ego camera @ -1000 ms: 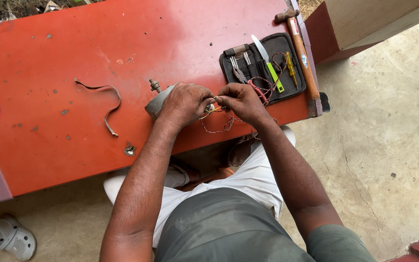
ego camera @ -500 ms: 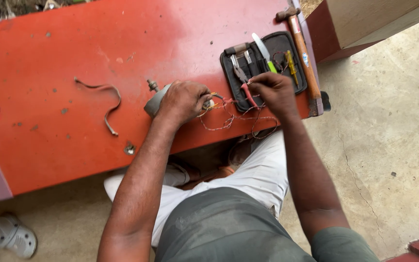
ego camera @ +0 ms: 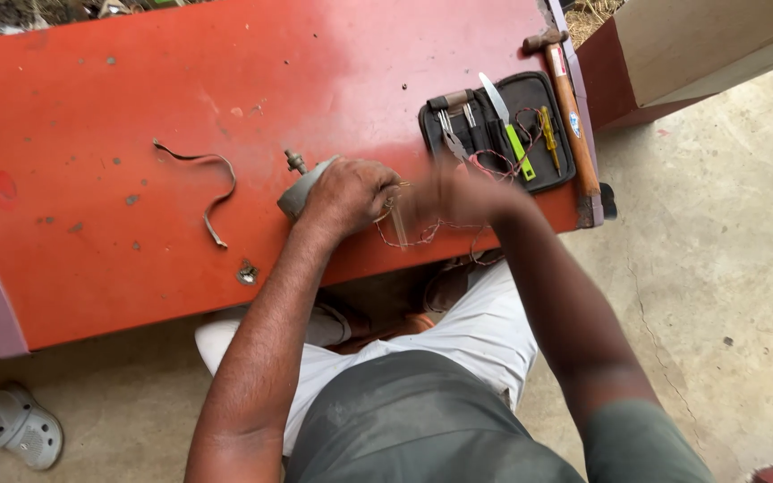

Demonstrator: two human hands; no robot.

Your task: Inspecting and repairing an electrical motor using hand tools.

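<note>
My left hand (ego camera: pixel 351 192) is closed over a small grey motor-like part (ego camera: pixel 300 194) with a short shaft, pressing it onto the red table (ego camera: pixel 136 89) near the front edge. My right hand (ego camera: pixel 458 192) is blurred by motion just right of it. It seems to hold a slim pale tool (ego camera: pixel 397 224) that points down beside the part. Thin red and copper wires (ego camera: pixel 431 234) trail from the part over the table edge between the two hands.
An open black tool case (ego camera: pixel 530 94) with pliers, tweezers and small screwdrivers lies at the back right. A wooden-handled hammer (ego camera: pixel 570 107) rests beside it. A curled brown strap (ego camera: pixel 203 179) lies left of the part. A box (ego camera: pixel 700 45) stands at the right, pale sandals (ego camera: pixel 11 429) on the concrete floor.
My right hand went from the wires to the tool case, then came back toward the part, now blurred and with a slim tool. My left hand stayed on the grey part.
</note>
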